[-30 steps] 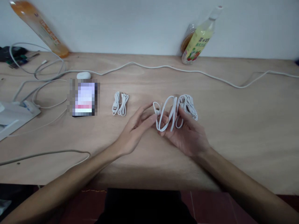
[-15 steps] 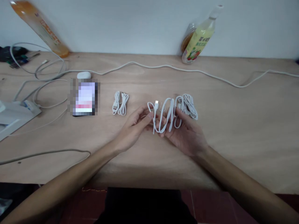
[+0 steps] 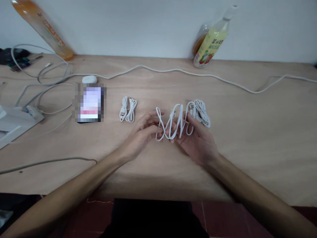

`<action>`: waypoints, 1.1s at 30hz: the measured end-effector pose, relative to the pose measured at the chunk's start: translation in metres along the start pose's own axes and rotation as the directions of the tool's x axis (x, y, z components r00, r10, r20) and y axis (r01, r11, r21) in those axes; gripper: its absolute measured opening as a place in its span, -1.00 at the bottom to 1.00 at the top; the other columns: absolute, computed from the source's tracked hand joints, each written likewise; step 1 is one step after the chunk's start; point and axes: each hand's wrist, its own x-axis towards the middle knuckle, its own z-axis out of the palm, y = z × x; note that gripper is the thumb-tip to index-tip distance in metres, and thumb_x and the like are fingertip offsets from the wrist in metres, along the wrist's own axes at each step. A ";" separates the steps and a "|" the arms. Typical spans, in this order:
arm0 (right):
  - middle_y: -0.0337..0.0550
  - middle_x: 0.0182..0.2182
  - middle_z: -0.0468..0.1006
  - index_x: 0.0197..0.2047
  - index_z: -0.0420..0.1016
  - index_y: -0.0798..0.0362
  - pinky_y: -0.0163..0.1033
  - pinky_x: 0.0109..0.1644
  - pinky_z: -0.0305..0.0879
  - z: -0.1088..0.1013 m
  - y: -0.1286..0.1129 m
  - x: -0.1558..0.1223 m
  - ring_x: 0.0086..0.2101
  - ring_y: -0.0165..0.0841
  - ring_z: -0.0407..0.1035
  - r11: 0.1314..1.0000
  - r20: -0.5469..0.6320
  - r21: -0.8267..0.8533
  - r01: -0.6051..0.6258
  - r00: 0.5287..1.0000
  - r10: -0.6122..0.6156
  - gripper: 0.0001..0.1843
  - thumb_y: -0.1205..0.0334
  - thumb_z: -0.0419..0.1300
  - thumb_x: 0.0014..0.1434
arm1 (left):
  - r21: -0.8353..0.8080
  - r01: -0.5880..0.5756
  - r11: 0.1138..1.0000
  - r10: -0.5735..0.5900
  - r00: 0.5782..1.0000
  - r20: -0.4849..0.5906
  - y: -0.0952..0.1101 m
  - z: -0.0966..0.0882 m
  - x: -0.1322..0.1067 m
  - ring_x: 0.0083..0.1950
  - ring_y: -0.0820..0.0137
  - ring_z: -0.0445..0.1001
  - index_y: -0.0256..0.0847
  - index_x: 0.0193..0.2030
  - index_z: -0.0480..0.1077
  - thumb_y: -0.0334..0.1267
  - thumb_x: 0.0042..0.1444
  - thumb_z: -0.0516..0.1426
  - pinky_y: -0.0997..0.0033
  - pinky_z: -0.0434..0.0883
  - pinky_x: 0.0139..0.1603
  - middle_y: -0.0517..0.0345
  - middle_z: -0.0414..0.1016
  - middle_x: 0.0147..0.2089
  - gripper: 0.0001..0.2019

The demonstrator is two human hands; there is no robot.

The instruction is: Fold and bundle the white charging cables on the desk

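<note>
A white charging cable (image 3: 170,130) hangs in loose loops between my two hands, above the wooden table. My left hand (image 3: 143,132) is closed on the loops at the left, thumb and fingers pinching them. My right hand (image 3: 196,140) is wrapped round the loops at the right, its thumb laid over them. Just beyond my right hand lies a coiled white cable bundle (image 3: 203,112). Left of my left hand are two tied parts of another white USB cable (image 3: 128,109), with a USB plug showing.
A phone (image 3: 90,104) with a blurred screen and a white earbud case (image 3: 89,79) lie to the left. A long cable (image 3: 158,70) runs across the table (image 3: 247,132). An orange bottle (image 3: 47,31) and a yellow drink bottle (image 3: 210,43) stand by the wall.
The plug end that stood up near my left fingers is now out of sight, and the left loop is rounder. My hands have barely moved.
</note>
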 end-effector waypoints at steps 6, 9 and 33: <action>-0.26 -0.38 0.54 -0.29 0.59 -0.02 -0.26 -0.31 0.57 0.003 0.000 0.000 -0.33 -0.33 0.52 1.000 0.032 0.010 -0.002 0.999 0.002 -0.68 -0.04 0.35 0.44 | 0.107 0.026 0.994 -0.037 0.994 0.102 0.003 -0.002 -0.002 -0.12 0.33 0.55 -0.20 0.23 0.47 -0.43 0.04 0.33 0.37 0.38 -0.23 -0.03 0.66 0.10 -0.44; -0.24 -0.37 0.54 -0.32 0.57 0.00 -0.29 -0.32 0.55 0.002 -0.002 0.000 -0.33 -0.34 0.52 1.000 0.029 0.003 -0.030 0.999 0.030 -0.64 -0.05 0.36 0.43 | 0.139 -0.006 0.990 -0.017 0.986 0.166 0.001 -0.003 0.000 0.01 0.26 0.59 -0.19 0.28 0.43 -0.47 0.03 0.36 0.31 0.45 -0.07 -0.06 0.65 0.15 -0.37; -0.27 -0.40 0.52 -0.35 0.55 -0.06 -0.17 -0.15 0.55 0.001 -0.015 -0.001 -0.32 -0.32 0.50 0.984 -0.078 0.173 -0.044 0.995 0.059 -0.67 0.08 0.26 0.50 | 0.384 -0.143 0.912 0.047 0.968 0.247 0.002 -0.005 0.001 -0.13 0.19 0.72 -0.16 0.08 0.71 -0.34 0.29 0.10 0.08 0.64 0.04 -0.03 0.75 -0.07 -0.62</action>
